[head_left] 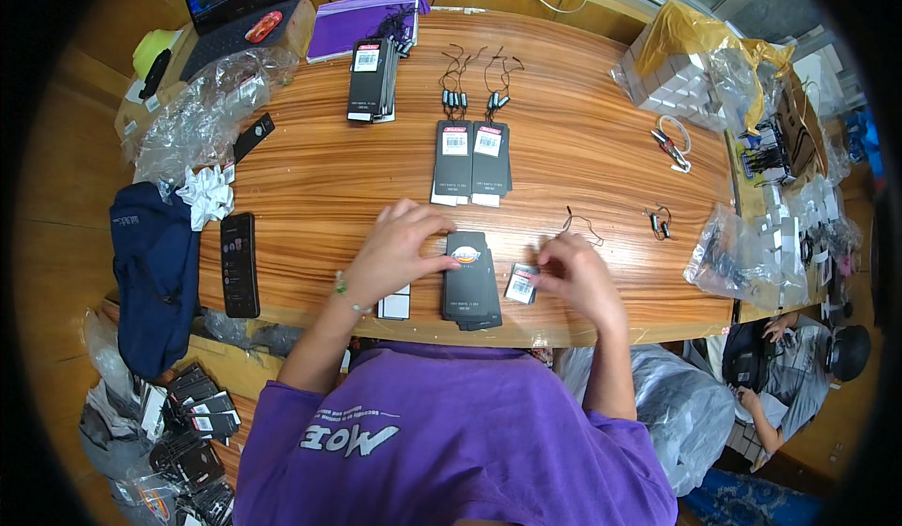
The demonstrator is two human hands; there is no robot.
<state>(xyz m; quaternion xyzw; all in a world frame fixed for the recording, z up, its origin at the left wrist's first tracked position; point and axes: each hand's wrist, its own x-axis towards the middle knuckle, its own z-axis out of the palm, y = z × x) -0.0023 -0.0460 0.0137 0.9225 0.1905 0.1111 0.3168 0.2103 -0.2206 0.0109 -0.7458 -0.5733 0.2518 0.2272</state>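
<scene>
A stack of black hang tags [470, 291], with an oval logo on the upper one, lies in front of me near the table's front edge. My left hand [399, 249] curves around its upper left corner, thumb and forefinger against the tags. To its right is a small pile of white barcode stickers [520, 285]. The fingers of my right hand [575, 274] are closed in a pinch at that pile's right edge. White cards [395, 303] show partly under my left wrist. Beyond the hands, two stacks of finished-looking black tags [454, 174] carry barcode stickers and black strings.
Another stickered tag stack [366, 83] stands farther back by a purple folder [357, 26]. Loose strings [661, 224] and a small cutter-like tool [671, 153] lie right. A phone [240, 265] and crumpled plastic [193, 117] are left; white boxes [662, 75] back right. Another person sits lower right.
</scene>
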